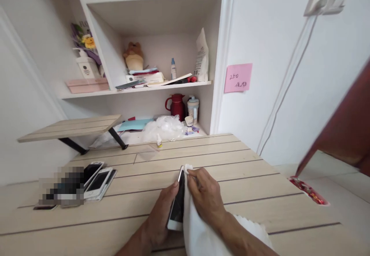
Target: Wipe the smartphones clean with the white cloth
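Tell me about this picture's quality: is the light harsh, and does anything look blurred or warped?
In the head view, the light is soft and even, with faint shadows. The white shelving leans from wide-angle warping. The left hand, right hand, phone and white cloth look fairly sharp, while a pixelated patch hides something at left.

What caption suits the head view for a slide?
Left hand holds a smartphone, right hand pinches white cloth against its edge.
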The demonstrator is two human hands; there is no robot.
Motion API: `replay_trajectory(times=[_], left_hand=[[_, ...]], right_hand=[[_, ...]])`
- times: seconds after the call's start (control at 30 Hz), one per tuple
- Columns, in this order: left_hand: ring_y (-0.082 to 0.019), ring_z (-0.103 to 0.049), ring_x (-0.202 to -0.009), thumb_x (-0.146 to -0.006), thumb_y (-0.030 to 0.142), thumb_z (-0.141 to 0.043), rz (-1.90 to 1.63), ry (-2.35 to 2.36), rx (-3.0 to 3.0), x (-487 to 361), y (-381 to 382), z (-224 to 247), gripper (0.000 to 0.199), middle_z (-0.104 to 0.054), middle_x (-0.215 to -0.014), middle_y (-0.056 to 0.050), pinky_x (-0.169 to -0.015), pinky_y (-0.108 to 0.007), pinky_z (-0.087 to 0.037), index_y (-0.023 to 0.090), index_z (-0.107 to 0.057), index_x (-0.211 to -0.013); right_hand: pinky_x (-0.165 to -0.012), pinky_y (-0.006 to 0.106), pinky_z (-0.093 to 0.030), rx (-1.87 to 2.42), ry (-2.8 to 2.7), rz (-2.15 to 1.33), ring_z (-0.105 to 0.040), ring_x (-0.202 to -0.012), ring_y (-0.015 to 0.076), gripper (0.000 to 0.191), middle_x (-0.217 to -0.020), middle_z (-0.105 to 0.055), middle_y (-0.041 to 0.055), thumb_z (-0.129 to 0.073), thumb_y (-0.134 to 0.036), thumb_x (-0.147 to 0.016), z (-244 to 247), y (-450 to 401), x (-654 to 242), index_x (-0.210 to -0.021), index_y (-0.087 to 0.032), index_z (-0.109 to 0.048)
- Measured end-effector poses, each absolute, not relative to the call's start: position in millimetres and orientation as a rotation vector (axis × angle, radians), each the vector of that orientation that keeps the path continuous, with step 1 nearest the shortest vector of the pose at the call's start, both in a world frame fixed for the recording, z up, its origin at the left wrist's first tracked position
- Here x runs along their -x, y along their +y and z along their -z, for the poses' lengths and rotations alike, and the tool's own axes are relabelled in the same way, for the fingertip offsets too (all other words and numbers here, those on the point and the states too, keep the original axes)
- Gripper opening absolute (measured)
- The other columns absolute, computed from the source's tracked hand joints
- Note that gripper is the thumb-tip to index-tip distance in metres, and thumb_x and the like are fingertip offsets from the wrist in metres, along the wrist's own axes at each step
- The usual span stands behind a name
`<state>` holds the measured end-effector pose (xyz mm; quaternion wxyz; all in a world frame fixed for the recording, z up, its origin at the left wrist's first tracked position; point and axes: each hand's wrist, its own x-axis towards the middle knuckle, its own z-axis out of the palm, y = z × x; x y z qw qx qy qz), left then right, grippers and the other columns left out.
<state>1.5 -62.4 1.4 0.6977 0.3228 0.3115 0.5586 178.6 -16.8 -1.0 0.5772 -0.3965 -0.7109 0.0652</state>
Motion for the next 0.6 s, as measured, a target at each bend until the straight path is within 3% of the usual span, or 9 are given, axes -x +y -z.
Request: replay_trajectory(times=[0.07,0.13,0.23,0.37,0.47,0.6], left_hand=[[-0.030,-0.036,-0.139,-0.059,0.015,-0.084,-1.309,0.730,-0.768,0,-61,0,0.035,-0.069,-0.122,-0.007,-0.114,-0.032,-0.028,0.020,-0.076,-0.093],[-0.030,-0.045,-0.133,-0.066,0.021,-0.081,-1.314,0.732,-0.751,-6,-58,-2,0.030,-0.070,-0.119,-0.009,-0.110,-0.032,-0.035,0.017,-0.075,-0.095],[-0.025,-0.063,-0.110,-0.083,0.036,-0.067,-1.242,0.714,-0.612,-19,-51,-11,0.028,-0.075,-0.102,-0.007,-0.099,-0.033,-0.044,0.016,-0.072,-0.102],[-0.020,-0.069,-0.080,-0.087,0.040,-0.061,-1.201,0.663,-0.459,-24,-45,-21,0.030,-0.075,-0.083,-0.005,-0.082,-0.031,-0.050,0.014,-0.071,-0.097],[-0.021,-0.070,-0.080,-0.089,0.044,-0.057,-1.209,0.602,-0.444,-17,-41,-20,0.035,-0.075,-0.089,-0.008,-0.079,-0.031,-0.051,0.012,-0.070,-0.099],[-0.026,-0.069,-0.093,-0.089,0.047,-0.054,-1.296,0.636,-0.362,-5,-33,-17,0.045,-0.074,-0.098,-0.014,-0.082,-0.036,-0.053,0.009,-0.066,-0.109]], right_hand=[[-0.074,0.032,-0.052,0.954,-1.676,-0.152,-0.064,-0.077,0.0186,0.018,-0.083,-0.066,0.0043,-0.047,-0.020,-0.095,4,-15,-181,-0.098,-0.021,-0.064],[-0.073,0.032,-0.052,0.981,-1.696,-0.148,-0.064,-0.075,0.0189,0.018,-0.082,-0.066,0.0045,-0.047,-0.023,-0.096,6,-14,-181,-0.097,-0.021,-0.065],[-0.071,0.032,-0.052,1.012,-1.725,-0.174,-0.064,-0.072,0.0188,0.019,-0.081,-0.065,0.0045,-0.048,-0.024,-0.096,9,-15,-181,-0.097,-0.020,-0.066],[-0.068,0.030,-0.052,0.964,-1.784,-0.235,-0.064,-0.071,0.0182,0.020,-0.079,-0.064,0.0041,-0.046,-0.025,-0.098,14,-22,-177,-0.097,-0.021,-0.065],[-0.066,0.029,-0.052,0.881,-1.899,-0.276,-0.062,-0.068,0.0169,0.021,-0.078,-0.061,0.0040,-0.042,-0.022,-0.099,17,-30,-172,-0.098,-0.020,-0.064],[-0.064,0.028,-0.052,0.768,-2.045,-0.299,-0.060,-0.068,0.0165,0.021,-0.080,-0.058,0.0045,-0.040,-0.018,-0.099,20,-42,-164,-0.095,-0.020,-0.060]])
